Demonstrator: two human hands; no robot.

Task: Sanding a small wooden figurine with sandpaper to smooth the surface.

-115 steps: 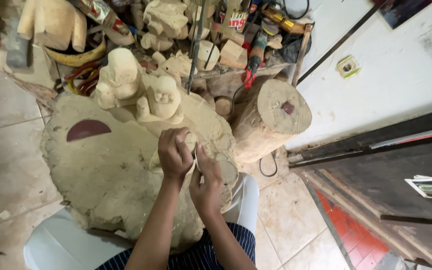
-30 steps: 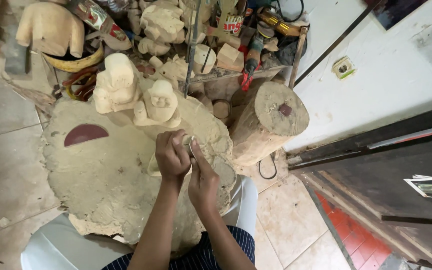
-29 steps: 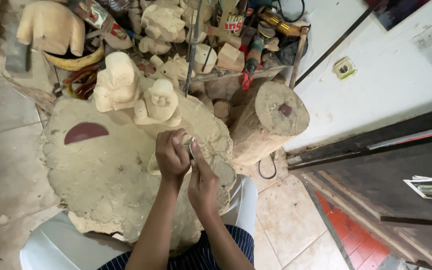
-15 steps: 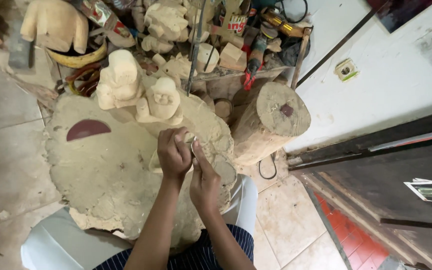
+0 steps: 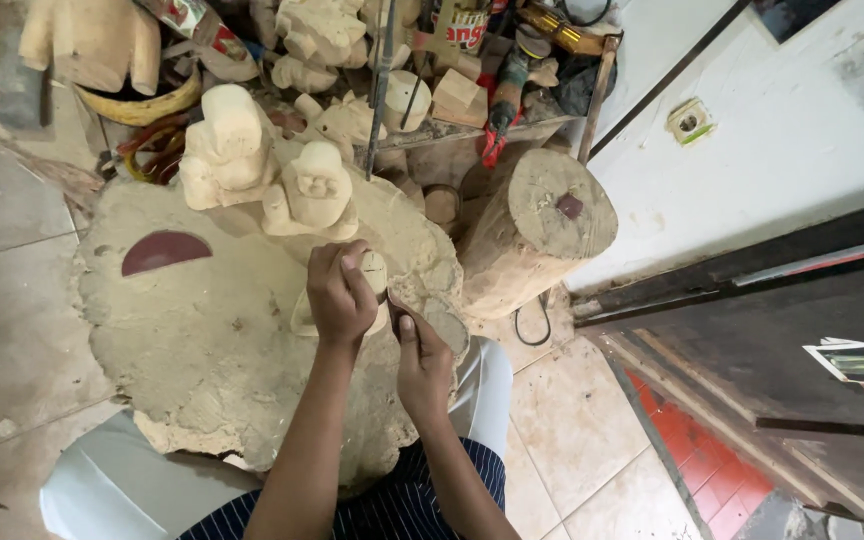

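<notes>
2 hands (image 5: 342, 295), 2 carved wooden figures (image 5: 227, 150), 1 log stump (image 5: 542, 240), 1 sandpaper half-disc (image 5: 164, 250).

Carved wooden figures (image 5: 270, 170) crowd the far side; the dusty slab (image 5: 202, 350) lies open leftward.

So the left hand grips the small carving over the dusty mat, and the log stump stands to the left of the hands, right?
Not quite: in the head view the log stump stands right of the hands. The left hand does grip the small carving over the dusty mat.
</notes>
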